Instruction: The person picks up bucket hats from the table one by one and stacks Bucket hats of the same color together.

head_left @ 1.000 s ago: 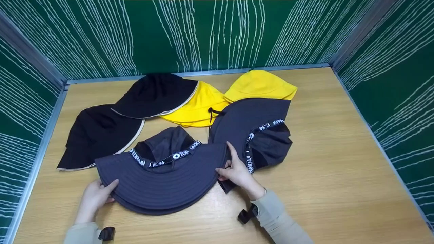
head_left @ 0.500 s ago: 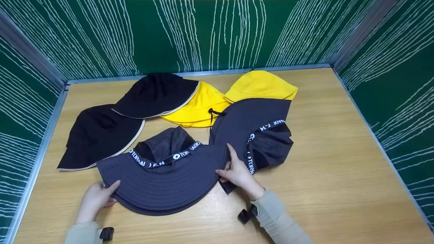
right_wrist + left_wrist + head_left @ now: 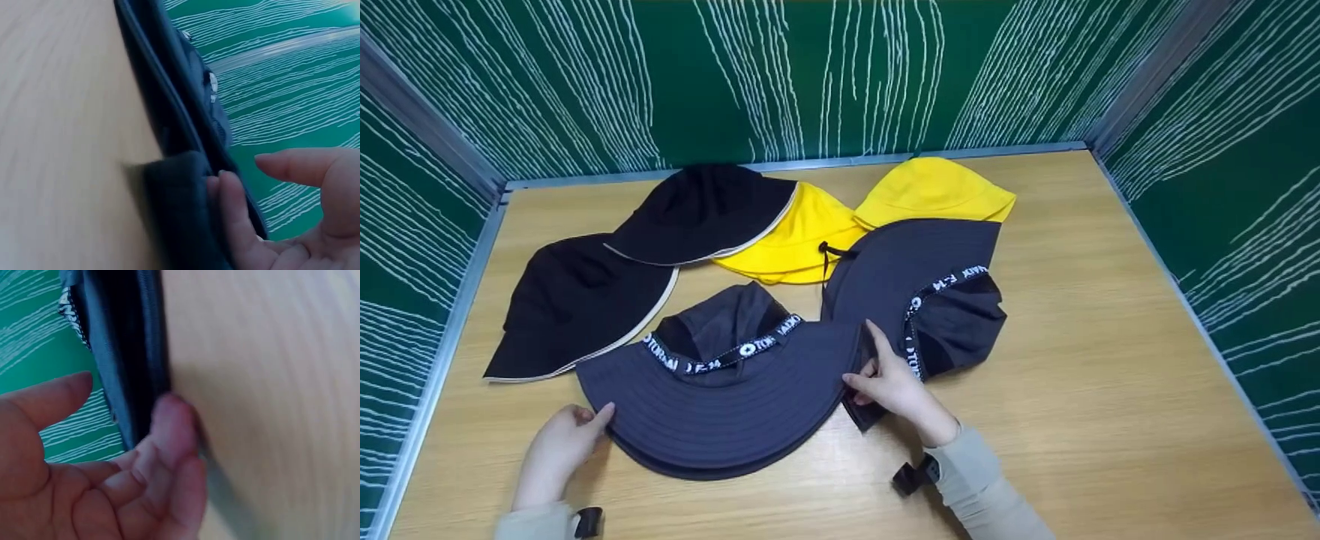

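Note:
A dark grey wide-brimmed sun hat (image 3: pixel 720 420) lies folded flat at the front, its crown pointing away and a lettered band around it. My left hand (image 3: pixel 559 450) is at the brim's left edge. In the left wrist view its thumb stands apart from the brim while the fingertips (image 3: pixel 173 422) sit at the lower edge. My right hand (image 3: pixel 896 386) is at the brim's right end, over the edge of a second dark grey sun hat (image 3: pixel 877 277). The right wrist view shows that thumb away from the fabric, with fingers (image 3: pixel 233 202) against the brim layers.
Two black bucket hats with pale trim, one left (image 3: pixel 577 300) and one farther back (image 3: pixel 705 214), overlap each other. Behind them lie two yellow hats, one in the middle (image 3: pixel 787 251) and one right (image 3: pixel 934 191). Green panels (image 3: pixel 840 75) enclose the wooden table (image 3: pixel 1110 337).
My left hand has drawn back slightly to the left, its thumb slipping off the brim. The right hand has shifted a little to the right. The front hat has barely moved.

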Action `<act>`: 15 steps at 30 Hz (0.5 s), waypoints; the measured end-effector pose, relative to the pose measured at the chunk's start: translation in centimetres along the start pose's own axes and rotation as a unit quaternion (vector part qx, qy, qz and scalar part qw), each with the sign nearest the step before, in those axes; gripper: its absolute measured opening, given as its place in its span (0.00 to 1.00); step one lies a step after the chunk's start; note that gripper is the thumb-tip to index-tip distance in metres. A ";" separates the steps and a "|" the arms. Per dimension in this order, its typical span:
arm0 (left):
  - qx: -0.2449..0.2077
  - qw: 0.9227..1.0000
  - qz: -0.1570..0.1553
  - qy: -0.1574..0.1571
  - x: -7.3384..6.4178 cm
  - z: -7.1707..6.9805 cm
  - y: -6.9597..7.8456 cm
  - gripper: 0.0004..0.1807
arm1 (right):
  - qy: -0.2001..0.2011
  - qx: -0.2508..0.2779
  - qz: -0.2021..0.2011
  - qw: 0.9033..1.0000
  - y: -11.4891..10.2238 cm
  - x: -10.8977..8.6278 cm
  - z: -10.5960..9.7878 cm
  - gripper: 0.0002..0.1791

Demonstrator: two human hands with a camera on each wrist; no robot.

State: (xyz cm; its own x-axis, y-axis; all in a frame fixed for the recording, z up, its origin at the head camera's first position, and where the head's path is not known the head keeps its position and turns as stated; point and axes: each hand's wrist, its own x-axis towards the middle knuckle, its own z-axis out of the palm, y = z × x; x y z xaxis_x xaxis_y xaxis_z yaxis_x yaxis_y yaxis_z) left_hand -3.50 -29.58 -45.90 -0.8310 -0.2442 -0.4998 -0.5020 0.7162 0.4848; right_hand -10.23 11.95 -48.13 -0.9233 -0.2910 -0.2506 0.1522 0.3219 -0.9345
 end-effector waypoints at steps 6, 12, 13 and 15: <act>0.044 0.997 0.017 0.058 -1.1 0.2 1.4 0.39 | 0.012 0.020 -0.007 1.000 -0.5 -0.1 -2.6 0.44; 0.002 0.990 0.037 0.137 -2.2 1.0 3.4 0.32 | 0.076 0.024 -0.026 0.996 -2.6 0.8 -8.3 0.34; -0.009 0.988 0.044 0.146 -2.4 1.2 3.7 0.31 | 0.088 0.024 -0.029 0.995 -2.8 1.2 -9.5 0.32; -0.036 0.985 0.064 0.159 -2.6 1.7 4.5 0.27 | 0.106 0.035 -0.027 0.993 -3.2 2.1 -11.8 0.29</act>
State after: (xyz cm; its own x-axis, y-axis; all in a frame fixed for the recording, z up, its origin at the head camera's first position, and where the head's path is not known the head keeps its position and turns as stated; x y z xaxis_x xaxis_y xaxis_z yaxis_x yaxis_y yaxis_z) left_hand -3.13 -24.62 -43.65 -0.9158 -0.3554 -0.1871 -0.3946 0.7089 0.5846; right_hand -16.83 20.98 -42.69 -0.9831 -0.1079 -0.1475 0.1174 0.2459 -0.9622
